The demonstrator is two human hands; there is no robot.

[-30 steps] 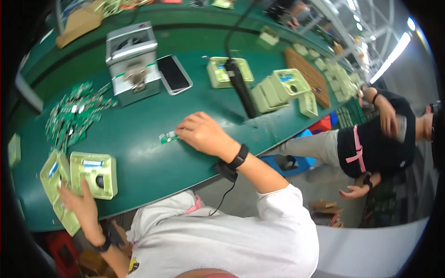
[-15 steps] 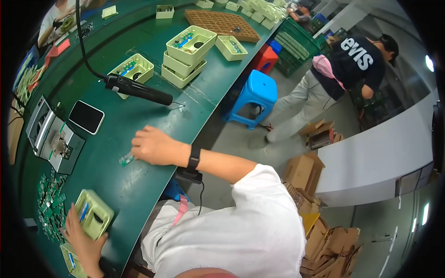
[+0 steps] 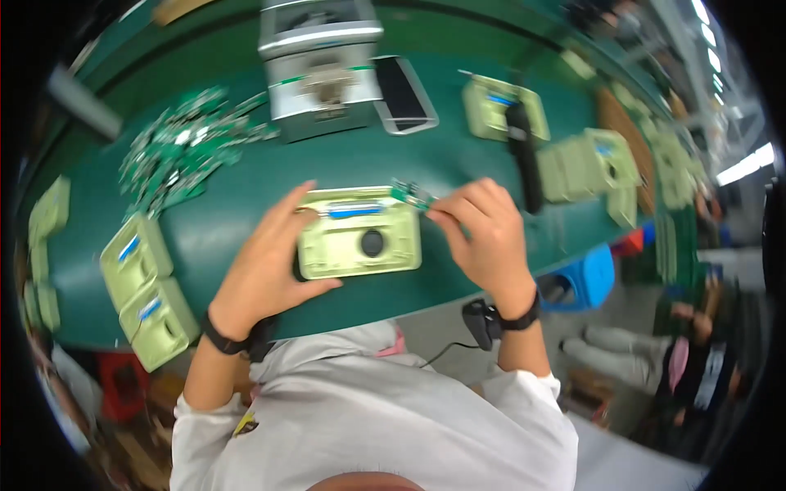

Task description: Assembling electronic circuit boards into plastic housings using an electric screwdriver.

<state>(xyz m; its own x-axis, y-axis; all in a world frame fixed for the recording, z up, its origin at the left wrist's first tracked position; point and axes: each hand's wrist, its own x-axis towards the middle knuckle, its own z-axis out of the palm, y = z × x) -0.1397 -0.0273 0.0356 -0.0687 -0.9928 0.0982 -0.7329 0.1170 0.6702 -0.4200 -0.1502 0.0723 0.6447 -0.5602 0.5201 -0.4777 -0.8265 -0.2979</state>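
A pale green plastic housing (image 3: 327, 255) lies on the green table in front of me. It has a blue strip along its far side and a round black part inside. My left hand (image 3: 264, 258) grips its left end, fingers at the far corner and thumb along the near edge. Between the thumb and fingertips of my right hand (image 3: 485, 233) is a small green circuit board (image 3: 412, 195), held at the housing's far right corner. Blur hides whether the board touches the housing.
Loose circuit boards (image 3: 192, 147) are heaped at the far left. A grey metal device (image 3: 323, 90) stands behind the housing, beside a phone-like white-framed slab (image 3: 405, 98). More housings (image 3: 135, 262) sit left; others are stacked (image 3: 585, 168) right, near a black handheld tool (image 3: 524, 155).
My view has swung left onto the table. My left hand has brought the housing before me, and my right hand has carried the circuit board to its far right corner.
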